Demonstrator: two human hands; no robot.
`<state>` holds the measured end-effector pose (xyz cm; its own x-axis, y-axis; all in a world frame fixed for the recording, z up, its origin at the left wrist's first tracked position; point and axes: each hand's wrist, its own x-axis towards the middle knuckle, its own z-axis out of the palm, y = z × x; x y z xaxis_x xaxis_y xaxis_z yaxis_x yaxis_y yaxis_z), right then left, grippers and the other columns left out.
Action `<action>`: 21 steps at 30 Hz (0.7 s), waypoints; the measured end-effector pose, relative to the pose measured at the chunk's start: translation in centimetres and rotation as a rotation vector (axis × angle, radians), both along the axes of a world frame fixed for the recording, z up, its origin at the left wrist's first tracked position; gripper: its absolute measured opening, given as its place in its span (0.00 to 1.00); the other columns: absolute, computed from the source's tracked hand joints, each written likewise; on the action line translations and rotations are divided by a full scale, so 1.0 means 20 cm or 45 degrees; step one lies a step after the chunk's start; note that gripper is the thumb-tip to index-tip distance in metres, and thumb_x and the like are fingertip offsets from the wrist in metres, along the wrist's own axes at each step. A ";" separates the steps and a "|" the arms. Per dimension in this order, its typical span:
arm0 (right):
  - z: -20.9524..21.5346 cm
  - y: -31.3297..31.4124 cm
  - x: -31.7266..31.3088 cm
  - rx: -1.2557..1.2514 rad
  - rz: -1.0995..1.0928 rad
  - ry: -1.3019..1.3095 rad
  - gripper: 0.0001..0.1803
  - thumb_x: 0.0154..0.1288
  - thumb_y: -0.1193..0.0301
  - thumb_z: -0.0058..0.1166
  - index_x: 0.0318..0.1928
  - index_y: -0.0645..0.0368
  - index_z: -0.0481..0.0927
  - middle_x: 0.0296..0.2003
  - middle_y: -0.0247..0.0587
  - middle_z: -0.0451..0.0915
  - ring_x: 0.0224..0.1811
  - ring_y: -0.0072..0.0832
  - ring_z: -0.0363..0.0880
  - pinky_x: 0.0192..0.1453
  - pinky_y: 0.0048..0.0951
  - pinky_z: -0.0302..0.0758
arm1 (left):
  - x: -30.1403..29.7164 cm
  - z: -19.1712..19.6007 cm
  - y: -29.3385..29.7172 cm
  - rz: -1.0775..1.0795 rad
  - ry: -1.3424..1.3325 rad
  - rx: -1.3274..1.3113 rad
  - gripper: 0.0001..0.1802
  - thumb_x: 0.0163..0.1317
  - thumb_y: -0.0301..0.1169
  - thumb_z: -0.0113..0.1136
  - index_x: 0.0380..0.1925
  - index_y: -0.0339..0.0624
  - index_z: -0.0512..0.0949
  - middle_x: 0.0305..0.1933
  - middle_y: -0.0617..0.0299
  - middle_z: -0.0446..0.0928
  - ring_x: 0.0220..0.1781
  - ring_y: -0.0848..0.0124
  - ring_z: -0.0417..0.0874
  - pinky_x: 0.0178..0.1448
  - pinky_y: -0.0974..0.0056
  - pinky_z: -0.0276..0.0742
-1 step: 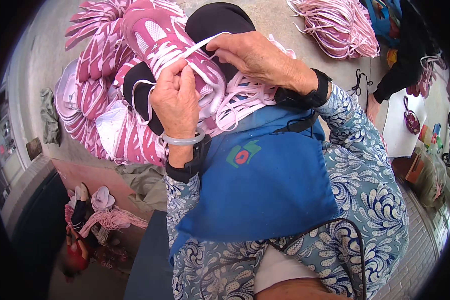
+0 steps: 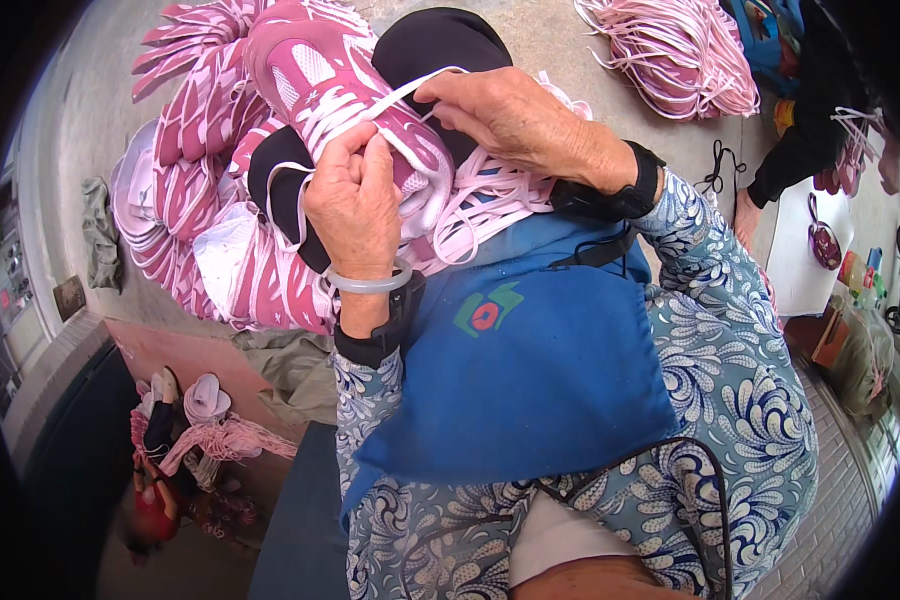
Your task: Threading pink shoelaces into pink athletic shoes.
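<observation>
1. Basically, next to nothing has changed since the previous frame; both hands keep almost the same pose, so the lace work looks to be mid-step (my judgement).
2. Left hand: thumb and fingers pinched together on the flat white lace, by the laced rows.
3. Right hand: bent fingers appear to grip the same lace farther along; exact contact is partly hidden.
4. Pink-and-white mesh shoe upper: in front of the wearer, toe pointing away, just beyond the left hand.
5. Around it: a fanned heap of matching pink-and-white uppers to the left, a blue cloth apron over the lap.
</observation>
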<state>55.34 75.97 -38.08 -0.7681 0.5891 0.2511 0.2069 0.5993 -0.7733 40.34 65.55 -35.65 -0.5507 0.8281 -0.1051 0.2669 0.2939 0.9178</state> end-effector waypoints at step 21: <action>0.02 0.00 -0.13 -0.213 -0.124 0.227 0.07 0.63 0.75 0.52 0.41 0.63 0.76 0.25 0.41 0.77 0.24 0.24 0.78 0.29 0.24 0.74 | 0.01 -0.03 0.00 -0.026 -0.116 0.037 0.09 0.62 0.25 0.58 0.40 0.31 0.76 0.16 0.70 0.70 0.13 0.87 0.64 0.14 0.78 0.54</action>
<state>52.69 75.87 -37.68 -0.6583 0.7027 0.2700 0.1090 0.4438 -0.8895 40.61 65.52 -36.17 -0.5229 0.8425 -0.1294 0.1878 0.2620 0.9466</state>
